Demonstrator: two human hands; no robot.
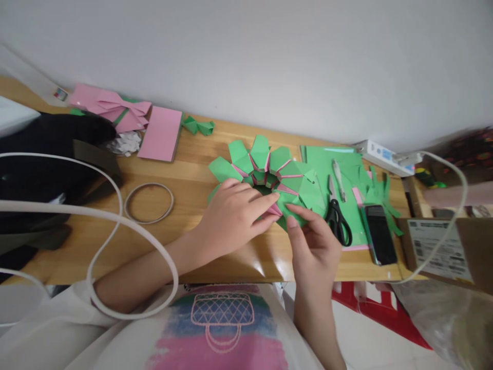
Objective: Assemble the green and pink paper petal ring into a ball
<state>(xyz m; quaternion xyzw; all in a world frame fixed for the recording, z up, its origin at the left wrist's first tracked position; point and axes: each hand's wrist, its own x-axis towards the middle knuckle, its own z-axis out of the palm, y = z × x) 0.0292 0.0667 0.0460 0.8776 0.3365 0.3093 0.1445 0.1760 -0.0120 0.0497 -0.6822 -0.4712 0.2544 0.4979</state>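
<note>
A ring-shaped folded paper flower (259, 149) with green petals and pink inner folds lies on the wooden table in front of me. My left hand (234, 210) holds its near left side, fingers curled over the petals, with the index finger and thumb reaching to a pink fold at the front. At the front right, my right hand (314, 239) pinches a green petal between thumb and fingers. Both hands hide part of the ring's near side. Just right of my right hand lie black-handled scissors (338, 218), and a utility knife (339, 180) rests on green paper sheets (352, 205).
A phone (379, 234) lies at the right, near a power strip (385, 154) and a cardboard box (447, 252). Pink paper (162, 133), a roll of tape (149, 203) and a black bag (50, 159) are at the left. A white cable (169, 262) loops across my left forearm in view.
</note>
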